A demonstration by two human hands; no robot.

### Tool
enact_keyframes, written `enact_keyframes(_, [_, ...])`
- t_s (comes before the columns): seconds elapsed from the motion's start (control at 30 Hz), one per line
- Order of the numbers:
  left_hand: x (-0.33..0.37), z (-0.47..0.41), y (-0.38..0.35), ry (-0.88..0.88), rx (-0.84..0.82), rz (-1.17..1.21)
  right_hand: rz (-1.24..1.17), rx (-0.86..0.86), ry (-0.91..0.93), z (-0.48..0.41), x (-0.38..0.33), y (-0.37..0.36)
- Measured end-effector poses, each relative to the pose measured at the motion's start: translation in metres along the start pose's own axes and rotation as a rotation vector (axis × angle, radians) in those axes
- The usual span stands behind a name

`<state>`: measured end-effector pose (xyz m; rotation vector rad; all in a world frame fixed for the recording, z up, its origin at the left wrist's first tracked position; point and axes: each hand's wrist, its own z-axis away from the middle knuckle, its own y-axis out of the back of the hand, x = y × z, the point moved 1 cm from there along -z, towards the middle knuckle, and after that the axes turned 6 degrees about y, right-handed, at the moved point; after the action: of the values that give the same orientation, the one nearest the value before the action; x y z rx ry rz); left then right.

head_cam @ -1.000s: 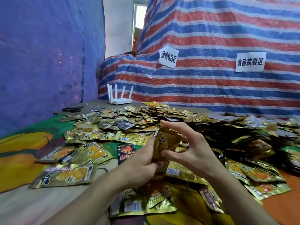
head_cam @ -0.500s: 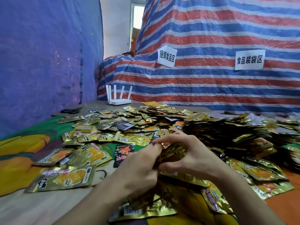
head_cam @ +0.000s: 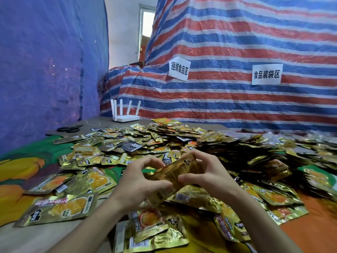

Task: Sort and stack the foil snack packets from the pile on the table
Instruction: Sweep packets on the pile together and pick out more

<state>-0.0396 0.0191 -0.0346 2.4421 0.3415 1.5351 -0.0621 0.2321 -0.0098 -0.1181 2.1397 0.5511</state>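
My fingers point(head_cam: 197, 155), both hands, curl round a thin bundle of gold foil packets point(head_cam: 175, 170), held tilted above the counter point(head_cam: 20, 172). The left hand point(head_cam: 140, 181) grips the lower end, the right hand point(head_cam: 209, 172) the upper end. The loose pile point(head_cam: 182, 141) lies just beyond them, with scissors point(head_cam: 70, 129) and a white router point(head_cam: 125, 114) at the far edge.

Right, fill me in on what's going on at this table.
A person is sorting snacks. The left hand and right hand grip a gold foil snack packet, possibly a few pressed together, above the colourful printed tablecloth. A large heap of loose gold foil packets lies behind, with more scattered around.
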Motion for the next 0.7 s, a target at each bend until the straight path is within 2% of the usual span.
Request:
enact_keyframes(0.1, [-0.002, -0.003, 0.005, 0.05, 0.101, 0.131, 0.061, 0.085, 0.051, -0.006, -0.004, -0.001])
enact_keyframes(0.2, [-0.002, -0.008, 0.012, 0.112, 0.327, 0.289, 0.473, 0.181, 0.118, -0.024, -0.007, -0.004])
enact_keyframes(0.3, [-0.005, -0.007, 0.019, 0.111, 0.45, 0.245, 0.845, 0.164, 0.118, -0.043, -0.009, -0.011])
enact_keyframes(0.37, [-0.009, -0.007, 0.02, 0.121, 0.446, 0.2, 0.887, 0.191, 0.175, -0.053, -0.01, -0.012])
enact_keyframes(0.5, [-0.018, -0.011, 0.017, 0.115, 0.45, 0.087, 0.675, 0.373, 0.26, -0.068, -0.013, -0.005])
enact_keyframes(0.57, [-0.02, -0.013, 0.017, 0.111, 0.459, 0.063, 0.769, 0.405, 0.28, -0.073, -0.008, -0.003])
enact_keyframes(0.63, [-0.021, -0.014, 0.017, 0.108, 0.468, 0.045, 0.946, 0.322, 0.223, -0.072, 0.001, -0.005])
enact_keyframes(0.7, [-0.023, -0.013, 0.017, 0.108, 0.476, 0.029, 1.157, 0.057, 0.029, -0.065, 0.016, -0.012])
